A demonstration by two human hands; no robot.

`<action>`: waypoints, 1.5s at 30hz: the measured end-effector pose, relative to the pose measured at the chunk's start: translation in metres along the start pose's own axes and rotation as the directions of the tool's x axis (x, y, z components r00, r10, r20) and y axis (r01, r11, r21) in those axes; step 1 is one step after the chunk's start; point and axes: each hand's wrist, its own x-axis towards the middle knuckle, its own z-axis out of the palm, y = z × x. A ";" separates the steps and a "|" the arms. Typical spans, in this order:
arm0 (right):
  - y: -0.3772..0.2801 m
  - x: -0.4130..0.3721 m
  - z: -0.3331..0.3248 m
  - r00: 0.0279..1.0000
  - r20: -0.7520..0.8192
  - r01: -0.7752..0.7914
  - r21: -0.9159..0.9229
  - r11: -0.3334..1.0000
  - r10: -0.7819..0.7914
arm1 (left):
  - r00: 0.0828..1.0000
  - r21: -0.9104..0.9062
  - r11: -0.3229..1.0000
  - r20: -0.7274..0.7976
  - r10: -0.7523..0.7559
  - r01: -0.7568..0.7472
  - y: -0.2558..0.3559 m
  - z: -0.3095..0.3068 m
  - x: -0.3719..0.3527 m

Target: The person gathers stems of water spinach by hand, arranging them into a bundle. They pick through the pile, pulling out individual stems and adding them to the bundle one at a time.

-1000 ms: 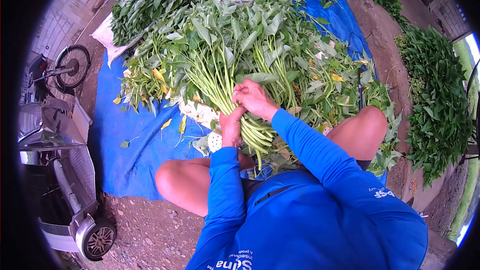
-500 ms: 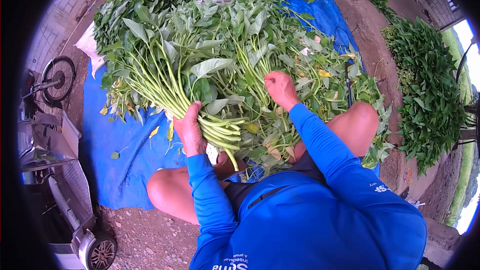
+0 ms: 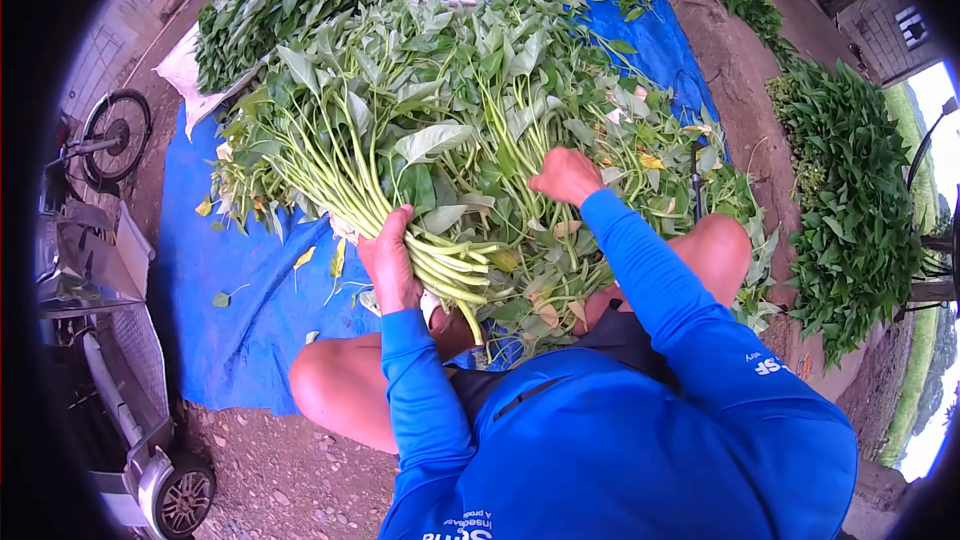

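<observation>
My left hand [image 3: 390, 260] is wrapped round a thick bunch of water spinach [image 3: 365, 185], thumb on top. The bunch's pale cut stem ends point toward my lap, and its leaves spread up and left over the pile. To the right, my right hand [image 3: 568, 178] is closed in a pinch, low over the loose water spinach pile [image 3: 460, 70]. Several stems run down close to its fingertips; whatever the fingers hold is hidden. A large broad leaf [image 3: 432, 143] lies between the two hands.
A blue tarp [image 3: 240, 310] lies under the greens, with yellowed leaves scattered about. More bundled greens [image 3: 850, 210] line the right side. On the left are a wheel [image 3: 117, 140] and a metal-sided vehicle [image 3: 130, 340]. My bent knees [image 3: 340, 390] flank the near edge.
My right hand has moved slightly right and down and turned a little, still closed. My left hand keeps its hold on the bunch. The whole view has shifted slightly.
</observation>
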 end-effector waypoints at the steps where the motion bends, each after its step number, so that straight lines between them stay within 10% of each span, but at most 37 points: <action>1: 0.012 -0.014 0.020 0.996 -0.068 0.067 0.045 0.997 -0.063 | 1.000 -0.002 1.000 0.006 -0.004 0.004 -0.004 -0.001 0.004; 5: 0.056 0.003 0.069 0.991 -0.125 0.088 0.401 0.912 -0.040 | 1.000 -0.039 0.999 0.030 0.000 0.002 -0.009 0.008 0.005; 9: 0.067 0.004 0.072 0.834 0.348 -0.434 0.893 0.121 0.429 | 1.000 -0.008 1.000 0.026 0.005 -0.005 -0.009 0.008 0.003; 12: 0.066 0.003 0.095 0.827 0.008 -0.382 0.741 0.552 0.562 | 0.999 -0.008 1.000 0.034 -0.016 0.016 -0.006 0.012 -0.002; 13: 0.068 -0.006 0.103 0.836 -0.419 -0.156 0.437 0.886 0.354 | 1.000 -0.005 1.000 0.025 -0.018 0.018 -0.005 0.013 -0.004; 16: 0.055 -0.025 0.090 0.715 -0.696 0.149 0.055 0.987 -0.070 | 1.000 0.016 1.000 0.015 -0.010 0.010 -0.006 0.007 -0.003; 21: 0.029 -0.023 0.085 0.896 -0.395 0.178 -0.097 0.979 -0.202 | 1.000 0.028 1.000 0.025 -0.007 0.007 -0.009 0.006 -0.003; 25: 0.018 -0.016 0.047 0.920 -0.388 0.129 0.178 0.975 -0.051 | 1.000 0.059 0.998 0.019 0.024 -0.025 -0.012 -0.001 0.001; 30: 0.020 -0.026 -0.043 0.990 -0.135 0.133 0.742 0.657 -0.047 | 0.998 0.060 0.998 0.051 -0.022 0.019 -0.007 0.004 -0.002; 37: 0.020 -0.035 -0.117 0.959 -0.102 0.284 0.416 0.864 -0.265 | 0.999 0.023 1.000 0.049 -0.014 0.013 -0.002 0.014 -0.012; 45: -0.039 -0.075 -0.199 0.909 -0.101 0.381 0.595 0.707 -0.405 | 0.997 0.068 0.997 0.071 -0.032 0.028 -0.003 0.009 -0.012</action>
